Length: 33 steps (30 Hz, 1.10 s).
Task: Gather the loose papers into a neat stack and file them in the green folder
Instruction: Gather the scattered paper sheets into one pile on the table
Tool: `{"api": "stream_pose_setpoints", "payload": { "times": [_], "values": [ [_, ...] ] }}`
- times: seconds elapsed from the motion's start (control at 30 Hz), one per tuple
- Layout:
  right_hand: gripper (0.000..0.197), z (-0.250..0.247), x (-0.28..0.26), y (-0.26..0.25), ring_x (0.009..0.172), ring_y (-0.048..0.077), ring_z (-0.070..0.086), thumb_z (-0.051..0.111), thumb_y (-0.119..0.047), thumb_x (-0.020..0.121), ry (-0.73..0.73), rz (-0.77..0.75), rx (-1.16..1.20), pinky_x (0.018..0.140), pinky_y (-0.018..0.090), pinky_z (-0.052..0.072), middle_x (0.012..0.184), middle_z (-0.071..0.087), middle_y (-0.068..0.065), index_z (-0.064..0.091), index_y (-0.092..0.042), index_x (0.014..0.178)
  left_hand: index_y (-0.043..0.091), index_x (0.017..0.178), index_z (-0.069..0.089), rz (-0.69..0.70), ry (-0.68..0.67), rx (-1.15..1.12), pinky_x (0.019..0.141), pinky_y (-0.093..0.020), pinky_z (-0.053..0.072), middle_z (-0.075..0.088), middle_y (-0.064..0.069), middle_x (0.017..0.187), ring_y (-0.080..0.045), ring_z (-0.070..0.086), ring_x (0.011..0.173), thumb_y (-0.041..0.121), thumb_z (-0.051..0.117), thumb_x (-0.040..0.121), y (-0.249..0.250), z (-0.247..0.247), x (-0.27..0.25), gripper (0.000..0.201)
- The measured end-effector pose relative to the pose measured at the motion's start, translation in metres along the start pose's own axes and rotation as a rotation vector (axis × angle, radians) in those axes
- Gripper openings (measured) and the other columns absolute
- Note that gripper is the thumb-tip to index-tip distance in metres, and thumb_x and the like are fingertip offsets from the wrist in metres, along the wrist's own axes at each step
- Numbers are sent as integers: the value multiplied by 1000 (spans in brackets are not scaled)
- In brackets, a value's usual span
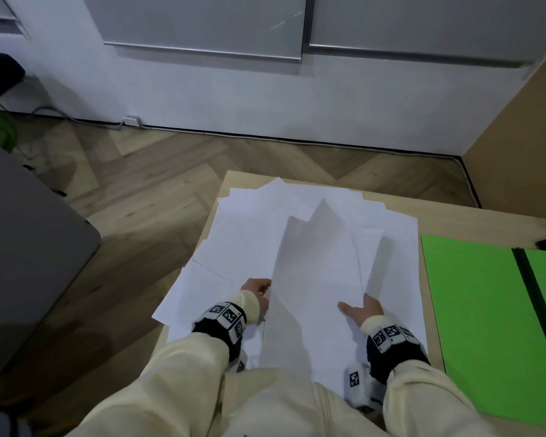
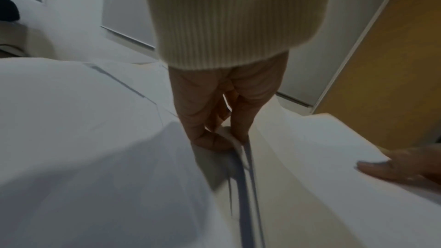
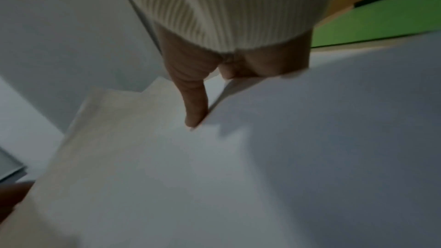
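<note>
White papers (image 1: 316, 272) pinched by left hand (image 1: 255, 290), right hand (image 1: 364, 309) gripping, fingers hidden beneath

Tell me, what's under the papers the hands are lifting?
More white papers lie spread under the lifted sheets, on the wooden table. The left hand and right hand hold the sheets' edges. Whatever lies directly beneath them is covered.

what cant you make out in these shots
- Right hand fingers: head view, hidden behind the lifted white paper sheets; only the thumb shows.
- Sheet count: edges overlap; wrist views blurred.
- Open green folder: cut off by the right edge.
- Left hand fingertips: tucked under paper edges.
</note>
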State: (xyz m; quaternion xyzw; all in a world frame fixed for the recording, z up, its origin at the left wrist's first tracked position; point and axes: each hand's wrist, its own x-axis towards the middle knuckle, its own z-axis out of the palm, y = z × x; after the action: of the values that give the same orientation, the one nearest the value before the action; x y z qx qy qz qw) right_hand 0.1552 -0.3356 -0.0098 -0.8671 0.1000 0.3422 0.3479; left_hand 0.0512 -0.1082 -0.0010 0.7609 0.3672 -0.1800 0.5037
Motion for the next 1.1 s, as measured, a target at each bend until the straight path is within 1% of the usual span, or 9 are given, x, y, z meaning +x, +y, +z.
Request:
{"api": "stream_pose_setpoints", "payload": {
  "times": [0.1,0.27,0.43,0.57,0.67,0.73,0.83,0.93,1.1],
  "values": [
    [72,-12,11,6,142,30,29,63,-18,88,77,-8,88,117,36,23,154,28,17,26,3,145,15,103,72,-34,176,-27,86,-30,56,72,-9,101,-33,68,100,8,56,79,-8,-15,1,30],
    [42,-40,22,-14,119,37,54,58,-7,85,271,-57,45,100,36,41,129,57,21,53,6,125,16,125,49,-491,569,147,105,-44,38,40,-14,136,-33,40,127,21,63,78,-42,-72,3,49],
    [34,-42,35,-57,106,34,59,58,-6,85,227,-97,-80,89,30,43,122,61,21,56,8,117,10,138,37,-585,552,109,112,-44,30,31,-17,145,-36,31,135,37,72,73,-51,-87,3,79],
    [57,-28,61,-69,126,32,48,64,-15,80,204,-111,-225,106,35,40,141,45,15,47,0,132,23,141,36,-509,554,93,112,-47,28,28,-15,146,-35,25,137,41,71,73,-56,-85,8,79],
    [24,-21,75,-69,95,31,60,68,-18,72,208,-85,-260,80,32,47,101,61,14,59,-5,90,32,139,39,-427,560,116,109,-47,28,33,-14,140,-32,28,134,43,68,74,-56,-82,16,72],
    [30,-16,78,-69,73,25,51,70,-12,68,239,-86,-239,67,29,40,81,50,11,41,-10,61,31,136,42,-402,578,158,106,-44,31,36,-13,134,-32,31,129,45,68,73,-50,-76,22,69],
    [31,-11,76,-70,82,28,52,76,-12,66,274,-103,-222,73,32,44,107,48,14,55,-5,88,28,134,41,-401,607,174,106,-43,33,34,-13,133,-32,31,126,48,68,71,-40,-63,30,71],
    [81,-14,75,-70,122,33,48,81,-23,66,242,-79,-192,100,38,40,136,41,15,39,-6,134,28,131,44,-411,633,168,104,-43,32,28,-14,140,-33,32,125,54,67,69,-26,-52,36,71],
    [82,-18,76,-67,123,30,51,81,-26,68,107,-124,-186,103,36,42,137,50,15,40,-6,136,26,117,57,-294,665,155,109,-43,28,12,-7,153,-31,25,135,48,66,75,-8,-41,40,48]
  ]
}}
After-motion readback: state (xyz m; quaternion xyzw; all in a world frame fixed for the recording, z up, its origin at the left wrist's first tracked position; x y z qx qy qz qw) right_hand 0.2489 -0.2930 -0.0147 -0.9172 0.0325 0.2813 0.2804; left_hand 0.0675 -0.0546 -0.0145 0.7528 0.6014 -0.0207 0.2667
